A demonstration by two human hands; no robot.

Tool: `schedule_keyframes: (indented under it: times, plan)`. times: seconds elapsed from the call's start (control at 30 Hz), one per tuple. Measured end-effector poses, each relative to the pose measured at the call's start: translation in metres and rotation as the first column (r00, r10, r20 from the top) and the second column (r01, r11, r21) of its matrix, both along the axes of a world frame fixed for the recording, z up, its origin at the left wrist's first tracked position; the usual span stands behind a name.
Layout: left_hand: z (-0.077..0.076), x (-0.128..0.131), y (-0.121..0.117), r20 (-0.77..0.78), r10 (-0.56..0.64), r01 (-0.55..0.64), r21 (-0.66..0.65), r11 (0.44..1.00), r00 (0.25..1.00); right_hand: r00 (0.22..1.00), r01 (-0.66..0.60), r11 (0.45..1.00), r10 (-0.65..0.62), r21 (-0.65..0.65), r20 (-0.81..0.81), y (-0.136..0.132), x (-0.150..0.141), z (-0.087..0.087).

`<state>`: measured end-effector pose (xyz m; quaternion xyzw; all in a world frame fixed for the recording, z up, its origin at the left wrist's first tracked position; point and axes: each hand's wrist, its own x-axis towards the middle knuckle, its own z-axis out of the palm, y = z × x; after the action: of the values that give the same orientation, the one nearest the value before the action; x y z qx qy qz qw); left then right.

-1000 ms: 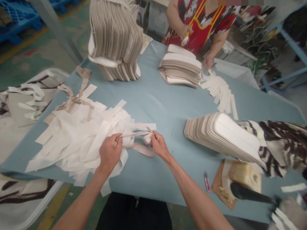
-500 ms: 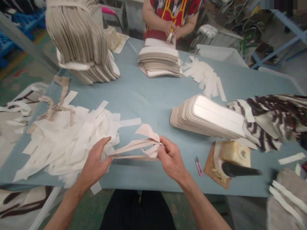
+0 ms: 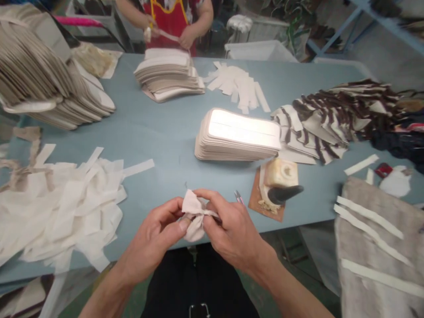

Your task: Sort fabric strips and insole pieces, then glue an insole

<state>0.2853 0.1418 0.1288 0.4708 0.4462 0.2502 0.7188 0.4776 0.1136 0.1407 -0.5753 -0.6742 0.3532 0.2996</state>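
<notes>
Both my hands meet at the near edge of the blue table (image 3: 159, 128), pinching a small bunched wad of pale pink cloth strip (image 3: 194, 215). My left hand (image 3: 155, 236) grips it from the left with thumb and fingers closed. My right hand (image 3: 230, 229) closes on it from the right, fingers curled over the top. A big heap of white cut strips (image 3: 62, 203) lies to the left of my hands.
A stack of white insoles (image 3: 238, 139) sits mid-table, with zebra-print pieces (image 3: 331, 119) to its right. A glue block with a dark brush (image 3: 280, 183) and small pink snips (image 3: 239, 197) lie near my right hand. Across the table another person (image 3: 168, 22) handles a strip over an insole stack (image 3: 167, 75).
The long strip stretched between my hands has been gathered into a small wad. My hands came together and my view swung right along the table.
</notes>
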Motion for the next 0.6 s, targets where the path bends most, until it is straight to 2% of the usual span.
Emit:
schedule_keyframes:
  times: [0.1,0.2,0.3,0.37,0.53,0.6]
  plan:
    - [-0.005,0.017,-0.009,0.048,0.07,-0.066,-0.092,0.994,0.996,0.999,0.031,0.994,-0.035,-0.102,-0.033,-0.01,0.014,-0.001]
    - [-0.004,0.031,-0.019,-0.014,0.112,-0.113,-0.141,0.984,0.994,0.986,0.0,0.983,-0.031,-0.184,-0.163,-0.018,0.026,0.0]
    - [0.001,0.041,-0.027,-0.091,0.125,-0.141,-0.191,0.971,0.988,0.913,-0.135,0.956,0.018,-0.259,-0.408,-0.023,0.039,0.004]
    - [0.007,0.045,-0.031,-0.152,0.118,-0.145,-0.185,0.972,0.981,0.845,-0.191,0.933,-0.002,-0.304,-0.535,-0.025,0.044,0.004]
    - [0.016,0.048,-0.044,-0.281,0.126,-0.138,-0.026,0.99,0.951,0.8,-0.057,0.917,-0.195,-0.396,-0.567,-0.029,0.033,-0.011]
    - [0.016,0.047,-0.049,-0.305,0.131,-0.136,0.005,0.991,0.943,0.74,0.007,0.922,-0.265,-0.387,-0.618,-0.032,0.026,-0.021]
